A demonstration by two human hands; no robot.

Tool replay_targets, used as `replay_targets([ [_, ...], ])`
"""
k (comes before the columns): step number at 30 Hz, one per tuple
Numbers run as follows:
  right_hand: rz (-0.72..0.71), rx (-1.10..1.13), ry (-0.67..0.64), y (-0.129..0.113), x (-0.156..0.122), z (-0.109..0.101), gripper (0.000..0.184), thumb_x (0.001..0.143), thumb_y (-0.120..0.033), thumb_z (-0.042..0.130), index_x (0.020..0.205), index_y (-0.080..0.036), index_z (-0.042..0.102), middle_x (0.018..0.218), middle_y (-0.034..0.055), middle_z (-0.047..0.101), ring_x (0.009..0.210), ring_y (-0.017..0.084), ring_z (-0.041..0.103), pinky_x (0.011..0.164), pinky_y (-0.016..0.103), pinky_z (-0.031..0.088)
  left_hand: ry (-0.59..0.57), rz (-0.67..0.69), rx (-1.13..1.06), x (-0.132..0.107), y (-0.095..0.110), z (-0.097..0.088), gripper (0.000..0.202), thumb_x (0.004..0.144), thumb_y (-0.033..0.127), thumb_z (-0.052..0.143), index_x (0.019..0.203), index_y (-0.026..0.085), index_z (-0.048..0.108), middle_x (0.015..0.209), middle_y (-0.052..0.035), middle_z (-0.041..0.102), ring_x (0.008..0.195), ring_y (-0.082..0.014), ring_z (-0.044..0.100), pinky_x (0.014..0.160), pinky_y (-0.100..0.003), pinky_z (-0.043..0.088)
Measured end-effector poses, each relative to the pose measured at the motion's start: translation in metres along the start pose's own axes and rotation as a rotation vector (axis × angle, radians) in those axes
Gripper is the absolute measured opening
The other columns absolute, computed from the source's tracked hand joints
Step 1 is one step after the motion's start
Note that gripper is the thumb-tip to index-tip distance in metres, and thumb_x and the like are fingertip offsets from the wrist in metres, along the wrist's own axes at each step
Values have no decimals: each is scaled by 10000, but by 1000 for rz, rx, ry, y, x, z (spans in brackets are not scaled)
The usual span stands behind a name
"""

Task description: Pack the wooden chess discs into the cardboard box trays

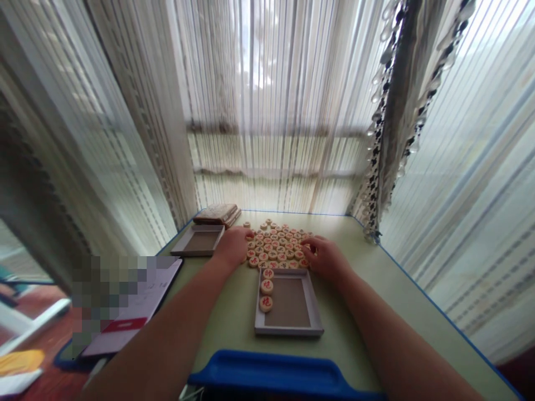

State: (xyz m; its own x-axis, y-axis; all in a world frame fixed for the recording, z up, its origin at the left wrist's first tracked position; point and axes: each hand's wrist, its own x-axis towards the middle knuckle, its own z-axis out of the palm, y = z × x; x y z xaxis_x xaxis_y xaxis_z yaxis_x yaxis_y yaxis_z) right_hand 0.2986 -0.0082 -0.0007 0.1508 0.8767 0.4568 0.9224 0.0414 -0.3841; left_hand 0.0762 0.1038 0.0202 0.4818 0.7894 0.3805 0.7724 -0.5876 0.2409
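A cluster of round wooden Chinese chess pieces (273, 245), marked in red and dark characters, lies on the pale green table. My left hand (232, 246) rests against the cluster's left edge, fingertips on the outer pieces; part of its fingers is hidden. On the opposite side, my right hand (328, 256) touches the edge pieces with thumb and forefinger apart. Neither hand is lifting a piece. Between my forearms sits a shallow open box (316, 323). Three red-marked pieces stand in a column along its left side, including a chess piece (266, 303) nearest me.
A second shallow box (175, 250) lies at the left, with a brown folded wallet-like item (215, 214) behind it. A notebook or folder (142, 301) is at the left edge. A blue tray-like rim (271, 367) borders the table's front. Curtains (284, 111) hang behind.
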Motion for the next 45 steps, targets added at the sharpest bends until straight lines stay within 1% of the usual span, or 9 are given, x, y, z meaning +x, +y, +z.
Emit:
replay_targets([
  [6, -26, 3, -40, -8, 2, 0, 224, 787, -298, 475, 898, -222, 654, 824, 30, 606, 707, 134, 538, 708, 241, 400, -42, -11, 52, -1, 3, -5, 344, 743, 132, 401, 938, 211, 673, 988, -26, 665, 960, -143, 577, 892, -232, 406],
  [9, -70, 35, -45, -12, 1, 0, 244, 794, -309, 474, 944, -225, 647, 848, 34, 609, 745, 140, 541, 715, 241, 400, -32, -111, 82, 1, -7, -9, 334, 753, 149, 399, 937, 215, 670, 970, -44, 672, 932, -166, 595, 846, -254, 429],
  [13, -79, 82, -23, -13, 0, -4, 274, 805, -280, 457, 1014, -201, 615, 877, 43, 610, 773, 141, 539, 720, 240, 402, 71, -269, 122, 4, -21, -15, 321, 776, 185, 383, 948, 200, 654, 956, -68, 672, 907, -195, 607, 799, -282, 443],
  [20, -67, 21, 5, -4, 2, -2, 250, 793, -265, 470, 962, -204, 643, 934, 54, 613, 867, 167, 531, 800, 268, 397, 28, -214, 107, 0, -11, -18, 298, 768, 220, 398, 919, 208, 655, 938, -61, 676, 877, -191, 612, 744, -264, 449],
  [27, -53, -13, 17, -1, 3, 0, 242, 785, -264, 477, 945, -210, 650, 925, 48, 615, 881, 172, 523, 816, 275, 392, -32, -225, 141, 1, -11, -7, 309, 672, 150, 435, 852, 218, 678, 912, -60, 676, 878, -190, 610, 743, -257, 450],
  [30, -44, -15, 16, 1, 3, 0, 244, 782, -264, 482, 950, -212, 650, 920, 47, 617, 882, 171, 521, 815, 276, 389, 35, -156, 122, 1, -12, 1, 317, 650, 129, 433, 834, 203, 681, 903, -68, 670, 879, -195, 601, 762, -268, 451],
  [36, -31, -36, 13, 3, 2, 3, 239, 786, -275, 480, 942, -223, 654, 949, 46, 612, 881, 171, 516, 808, 275, 384, 116, 103, -6, 1, -7, 12, 297, 670, 134, 426, 812, 173, 684, 888, -57, 671, 889, -192, 582, 852, -298, 430],
  [41, 2, -71, -4, 3, 2, 2, 240, 792, -284, 473, 930, -223, 659, 959, 44, 616, 896, 176, 515, 822, 277, 374, 27, 261, -116, -2, 0, 17, 297, 721, 172, 432, 881, 177, 682, 906, -51, 675, 880, -174, 592, 835, -286, 445],
  [45, 31, -101, -7, 2, 2, 1, 249, 792, -301, 474, 936, -222, 661, 970, 47, 615, 920, 186, 511, 829, 281, 369, -12, 245, -162, -2, -1, 21, 287, 745, 215, 451, 921, 165, 673, 949, -57, 672, 892, -171, 596, 824, -274, 455],
])
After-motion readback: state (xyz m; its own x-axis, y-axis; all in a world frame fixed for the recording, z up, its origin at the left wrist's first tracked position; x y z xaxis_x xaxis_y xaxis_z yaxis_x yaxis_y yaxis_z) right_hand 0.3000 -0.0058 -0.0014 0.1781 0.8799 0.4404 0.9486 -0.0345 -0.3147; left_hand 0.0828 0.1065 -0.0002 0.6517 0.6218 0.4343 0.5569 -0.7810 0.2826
